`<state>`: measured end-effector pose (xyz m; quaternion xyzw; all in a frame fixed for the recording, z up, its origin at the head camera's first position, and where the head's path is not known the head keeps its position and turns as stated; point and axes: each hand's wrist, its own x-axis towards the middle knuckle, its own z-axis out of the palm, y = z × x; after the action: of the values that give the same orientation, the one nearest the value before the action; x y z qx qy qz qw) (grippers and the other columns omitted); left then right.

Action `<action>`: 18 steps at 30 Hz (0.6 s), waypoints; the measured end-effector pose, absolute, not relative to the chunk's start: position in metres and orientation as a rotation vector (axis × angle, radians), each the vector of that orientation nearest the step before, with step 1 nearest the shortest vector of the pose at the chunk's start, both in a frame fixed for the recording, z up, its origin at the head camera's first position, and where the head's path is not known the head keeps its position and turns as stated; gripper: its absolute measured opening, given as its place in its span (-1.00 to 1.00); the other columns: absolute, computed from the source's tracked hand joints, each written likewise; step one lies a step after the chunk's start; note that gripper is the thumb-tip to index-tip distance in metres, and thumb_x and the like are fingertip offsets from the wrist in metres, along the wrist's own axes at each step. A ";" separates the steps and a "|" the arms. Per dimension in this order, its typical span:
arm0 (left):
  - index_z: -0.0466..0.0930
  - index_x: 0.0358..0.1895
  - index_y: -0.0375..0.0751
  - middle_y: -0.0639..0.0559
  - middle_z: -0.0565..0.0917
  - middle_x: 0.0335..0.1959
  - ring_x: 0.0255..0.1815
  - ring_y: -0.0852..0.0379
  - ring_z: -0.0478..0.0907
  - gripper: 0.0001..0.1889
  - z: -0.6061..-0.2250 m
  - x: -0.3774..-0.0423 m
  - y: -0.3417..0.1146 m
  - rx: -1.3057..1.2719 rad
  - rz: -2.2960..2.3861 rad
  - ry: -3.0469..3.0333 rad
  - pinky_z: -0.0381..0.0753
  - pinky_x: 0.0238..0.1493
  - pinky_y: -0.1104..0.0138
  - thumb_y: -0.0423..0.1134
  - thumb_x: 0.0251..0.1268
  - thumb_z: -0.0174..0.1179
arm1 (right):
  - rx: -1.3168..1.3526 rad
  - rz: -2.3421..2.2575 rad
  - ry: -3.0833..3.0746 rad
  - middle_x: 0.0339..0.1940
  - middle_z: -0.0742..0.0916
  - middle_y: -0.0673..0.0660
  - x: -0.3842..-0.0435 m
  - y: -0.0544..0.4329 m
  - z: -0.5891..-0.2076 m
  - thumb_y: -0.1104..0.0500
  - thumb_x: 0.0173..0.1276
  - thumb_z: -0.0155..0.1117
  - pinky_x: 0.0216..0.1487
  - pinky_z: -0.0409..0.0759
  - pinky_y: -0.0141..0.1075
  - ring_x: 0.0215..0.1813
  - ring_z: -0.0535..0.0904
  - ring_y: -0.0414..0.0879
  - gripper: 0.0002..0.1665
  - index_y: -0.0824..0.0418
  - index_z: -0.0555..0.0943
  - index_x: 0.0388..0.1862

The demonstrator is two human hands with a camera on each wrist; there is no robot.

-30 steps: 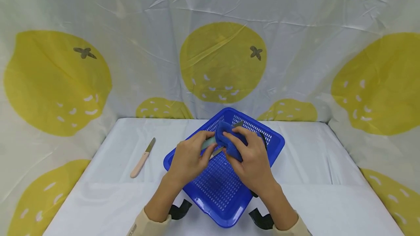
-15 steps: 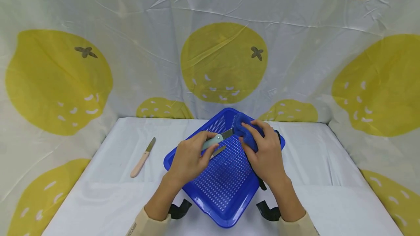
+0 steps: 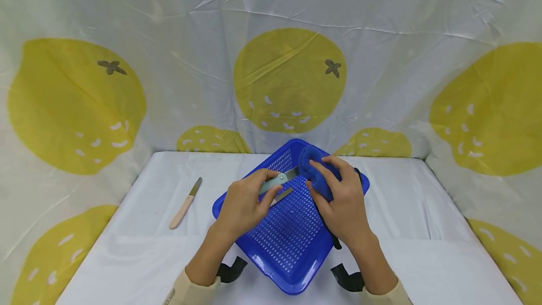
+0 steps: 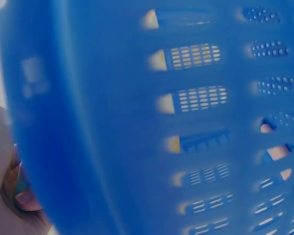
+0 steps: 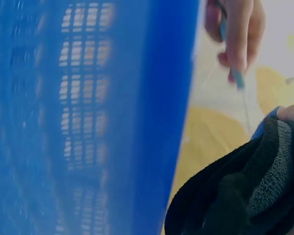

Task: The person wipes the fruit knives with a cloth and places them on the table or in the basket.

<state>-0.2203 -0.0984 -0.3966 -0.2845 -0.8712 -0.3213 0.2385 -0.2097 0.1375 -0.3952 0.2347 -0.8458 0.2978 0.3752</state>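
My left hand point(image 3: 243, 201) pinches the pale teal handle of a knife point(image 3: 273, 182) between thumb and fingers, above the basket. The blade points up and to the right, and its tip end is hidden in a folded blue cloth point(image 3: 306, 158). That cloth is gripped by my right hand point(image 3: 345, 204), fingers on top and thumb below. In the right wrist view the cloth point(image 5: 264, 181) shows dark and grey on its near side, with the thin blade running into it. A second knife blade point(image 3: 283, 195) shows just below the teal handle, its other end hidden behind my left hand.
Under both hands is a blue perforated plastic basket point(image 3: 292, 286), set at an angle on the white-covered table point(image 3: 423, 267). A knife with a pink handle point(image 3: 182, 211) lies on the table to the left. A lemon-print curtain point(image 3: 381, 84) hangs behind.
My right hand has slid the cloth rightward along the blade, from close to the handle toward the tip, baring part of the blade. Since then it has shifted slightly back. My left hand stays put.
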 end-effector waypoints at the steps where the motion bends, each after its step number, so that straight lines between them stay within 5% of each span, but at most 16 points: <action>1: 0.64 0.10 -0.15 0.03 0.80 -0.09 -0.30 0.22 0.75 -0.72 -0.396 -0.220 -0.099 -0.785 -0.868 -2.378 0.75 -0.24 0.36 -0.16 0.42 0.34 | 0.631 0.756 -2.165 0.28 0.59 0.27 -0.207 0.134 -0.394 0.11 0.29 0.48 0.26 0.47 0.18 0.33 0.51 0.21 -0.46 0.13 0.67 0.26; 10: 0.62 0.06 -0.26 -0.06 0.77 -0.11 -0.26 0.12 0.75 -0.72 -0.391 -0.215 -0.099 -0.811 -0.834 -2.332 0.77 -0.20 0.29 -0.30 0.34 0.36 | 0.771 0.745 -2.196 0.27 0.60 0.22 -0.192 0.110 -0.394 0.12 0.28 0.50 0.18 0.54 0.13 0.29 0.53 0.13 -0.44 0.07 0.67 0.28; 18: 0.64 0.09 -0.22 -0.05 0.80 -0.08 -0.26 0.12 0.79 -0.70 -0.389 -0.213 -0.097 -0.812 -0.820 -2.303 0.78 -0.22 0.31 -0.20 0.40 0.35 | 0.687 0.740 -2.224 0.27 0.59 0.23 -0.198 0.117 -0.395 0.11 0.31 0.47 0.30 0.49 0.15 0.35 0.51 0.15 -0.48 0.10 0.68 0.26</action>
<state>-0.2129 -0.0965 -0.3887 -0.3026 -0.8586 -0.3056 0.2790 -0.1980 0.1165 -0.3946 0.2643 -0.8555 0.2847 0.3424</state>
